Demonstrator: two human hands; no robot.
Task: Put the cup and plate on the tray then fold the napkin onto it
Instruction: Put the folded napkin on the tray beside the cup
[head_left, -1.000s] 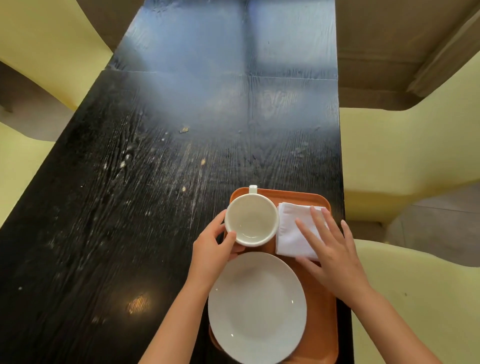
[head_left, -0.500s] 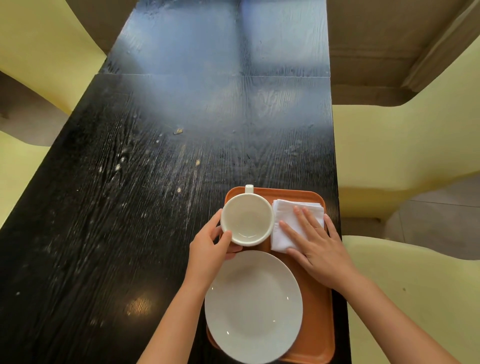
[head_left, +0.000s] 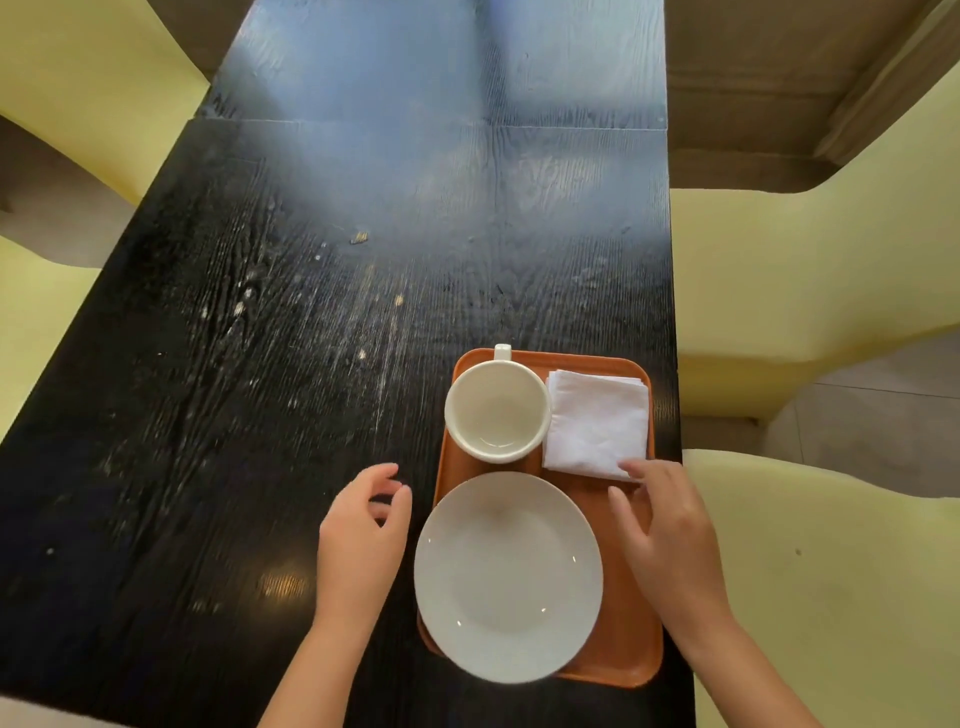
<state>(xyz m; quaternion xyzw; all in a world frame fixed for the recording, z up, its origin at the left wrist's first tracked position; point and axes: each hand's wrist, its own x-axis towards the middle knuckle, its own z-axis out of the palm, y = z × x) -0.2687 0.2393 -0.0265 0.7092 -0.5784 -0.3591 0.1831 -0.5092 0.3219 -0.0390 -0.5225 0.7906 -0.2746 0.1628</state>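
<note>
- I see the orange rectangular plastic tray (head_left: 631, 618) carrying an empty white ceramic cup (head_left: 497, 410), a folded white cloth napkin (head_left: 597, 422) and a round white plate (head_left: 508, 576).
- My left hand (head_left: 361, 538) hangs loose, grasping nothing, just left of the tray.
- My right hand (head_left: 670, 535) is spread; fingertips (head_left: 635, 467) touch the napkin's near corner.

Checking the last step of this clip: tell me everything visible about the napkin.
The napkin is white cloth, folded into a layered near-square whose stacked edges show at its far side. It lies flat in the far right corner of the orange tray, right beside the cup. The right hand has a fingertip at its near edge; actual contact is unclear.
</note>
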